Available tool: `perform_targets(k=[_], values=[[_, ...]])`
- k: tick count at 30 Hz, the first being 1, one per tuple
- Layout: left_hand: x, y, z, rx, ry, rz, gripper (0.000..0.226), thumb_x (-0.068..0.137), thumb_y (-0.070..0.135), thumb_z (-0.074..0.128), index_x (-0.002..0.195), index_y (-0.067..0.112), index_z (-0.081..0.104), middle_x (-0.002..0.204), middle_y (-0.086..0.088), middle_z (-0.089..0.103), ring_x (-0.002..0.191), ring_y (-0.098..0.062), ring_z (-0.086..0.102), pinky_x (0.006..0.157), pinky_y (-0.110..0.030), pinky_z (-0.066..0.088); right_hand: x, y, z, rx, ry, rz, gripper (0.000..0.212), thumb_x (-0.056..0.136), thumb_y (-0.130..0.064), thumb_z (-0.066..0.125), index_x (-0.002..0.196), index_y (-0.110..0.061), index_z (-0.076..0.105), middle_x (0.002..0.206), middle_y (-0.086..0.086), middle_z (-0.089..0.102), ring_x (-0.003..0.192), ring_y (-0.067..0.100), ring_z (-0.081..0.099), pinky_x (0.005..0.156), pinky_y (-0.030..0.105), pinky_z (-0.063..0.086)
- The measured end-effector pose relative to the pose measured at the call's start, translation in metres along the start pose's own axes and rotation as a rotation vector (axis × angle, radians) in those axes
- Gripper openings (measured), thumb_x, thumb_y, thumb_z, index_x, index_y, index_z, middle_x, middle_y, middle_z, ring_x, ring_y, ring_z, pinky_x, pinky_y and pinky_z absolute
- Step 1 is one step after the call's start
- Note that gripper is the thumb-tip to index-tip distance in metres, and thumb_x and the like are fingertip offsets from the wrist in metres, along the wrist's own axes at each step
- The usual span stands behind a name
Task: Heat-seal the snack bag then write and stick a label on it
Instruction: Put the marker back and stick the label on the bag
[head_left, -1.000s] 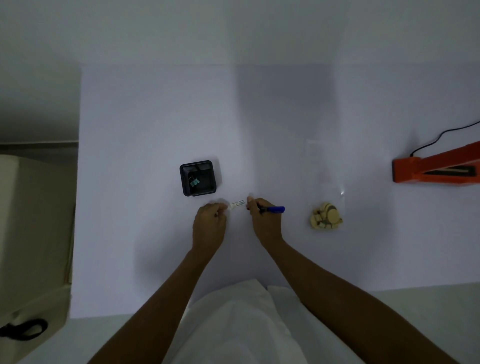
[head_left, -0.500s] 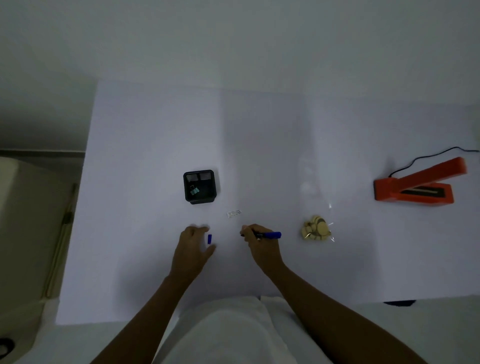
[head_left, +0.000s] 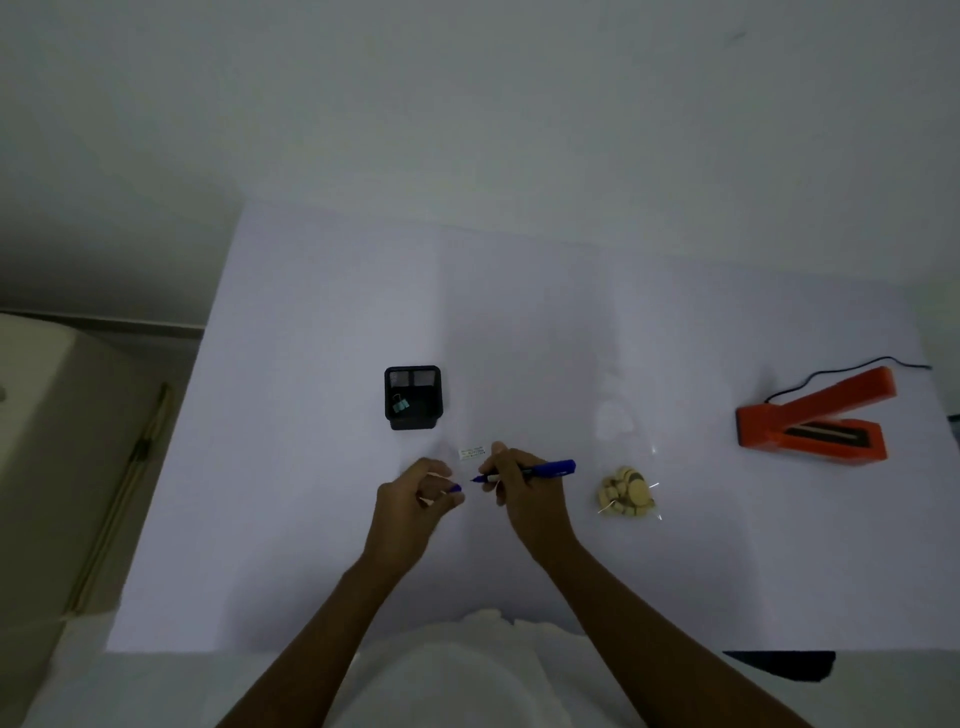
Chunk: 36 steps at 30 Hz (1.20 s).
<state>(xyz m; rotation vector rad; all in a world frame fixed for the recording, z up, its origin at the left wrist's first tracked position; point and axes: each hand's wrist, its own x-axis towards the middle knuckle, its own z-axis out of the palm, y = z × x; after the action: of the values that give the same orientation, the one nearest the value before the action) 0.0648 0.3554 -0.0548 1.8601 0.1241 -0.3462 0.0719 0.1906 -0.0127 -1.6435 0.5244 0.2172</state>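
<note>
A small white label (head_left: 472, 453) with dark writing lies flat on the white table (head_left: 311, 519), just beyond my hands. My right hand (head_left: 524, 493) grips a blue marker (head_left: 545, 469), tip pointing left, near the label's near edge. My left hand (head_left: 415, 499) pinches the blue marker cap (head_left: 455, 488) a short gap from the tip. The clear snack bag (head_left: 626, 493) of round biscuits lies to the right of my right hand. The orange heat sealer (head_left: 815, 421) stands with its arm raised at the far right.
A black mesh holder (head_left: 413, 397) with a teal binder clip inside sits behind the label. The sealer's black cord (head_left: 857, 364) trails to the right edge. A beige cabinet (head_left: 62, 441) stands left of the table.
My left hand left the label, picked up the blue cap and now holds it close to the marker tip. My right hand pulled the marker back off the label. The view tilted up.
</note>
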Motion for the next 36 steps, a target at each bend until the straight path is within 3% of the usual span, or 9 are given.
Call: perform_targets(k=[5,11,18,26,31,36], values=[[-0.008,0.032,-0.006,-0.091,0.033,0.035,0.033,0.074,0.005,0.082,0.101,0.015,0.066,0.089,0.006,0.075,0.08,-0.003,0.07,0.068,-0.01,0.05,-0.007,-0.026,-0.002,0.075,0.011,-0.062,0.035,0.098,-0.017,0.058,0.078,0.008,0.071,0.067,0.015,0.068,0.053,0.01,0.062,0.052,0.014,0.047],[-0.011,0.047,-0.005,-0.055,0.029,0.098,0.034,0.074,0.009,0.082,0.099,0.022,0.065,0.09,0.008,0.074,0.084,-0.002,0.069,0.068,-0.01,0.05,-0.015,-0.031,-0.003,0.052,0.029,-0.09,0.033,0.098,-0.02,0.058,0.071,-0.007,0.072,0.062,0.006,0.069,0.055,0.012,0.064,0.054,0.015,0.048],[-0.02,0.065,0.002,-0.005,-0.013,0.199,0.031,0.08,0.009,0.077,0.093,0.036,0.068,0.09,0.019,0.071,0.082,0.001,0.066,0.068,-0.009,0.047,-0.022,-0.034,-0.004,0.099,0.012,-0.08,0.039,0.1,-0.021,0.053,0.07,-0.002,0.067,0.058,0.014,0.056,0.053,0.018,0.052,0.053,0.023,0.044],[-0.024,0.079,0.002,-0.032,-0.066,0.18,0.016,0.085,0.009,0.071,0.093,0.022,0.074,0.082,0.02,0.07,0.075,0.005,0.066,0.072,-0.008,0.048,-0.027,-0.047,-0.002,0.201,0.054,-0.056,0.039,0.103,-0.017,0.048,0.065,-0.008,0.052,0.052,0.001,0.043,0.046,0.009,0.039,0.047,0.022,0.036],[-0.023,0.1,-0.011,0.001,-0.111,0.307,0.014,0.086,0.024,0.064,0.096,0.021,0.074,0.083,0.017,0.07,0.078,-0.001,0.067,0.075,-0.013,0.051,-0.032,-0.07,0.0,0.281,0.1,-0.103,0.039,0.102,-0.011,0.047,0.064,-0.007,0.051,0.046,-0.006,0.046,0.041,0.005,0.041,0.041,0.017,0.037],[-0.025,0.125,-0.017,0.008,-0.086,0.433,0.018,0.086,0.024,0.061,0.098,0.017,0.073,0.081,0.017,0.067,0.076,0.002,0.064,0.073,-0.01,0.049,-0.036,-0.093,-0.001,0.307,0.125,-0.204,0.039,0.102,-0.01,0.047,0.063,-0.01,0.051,0.051,-0.002,0.046,0.045,0.007,0.042,0.045,0.019,0.039]])
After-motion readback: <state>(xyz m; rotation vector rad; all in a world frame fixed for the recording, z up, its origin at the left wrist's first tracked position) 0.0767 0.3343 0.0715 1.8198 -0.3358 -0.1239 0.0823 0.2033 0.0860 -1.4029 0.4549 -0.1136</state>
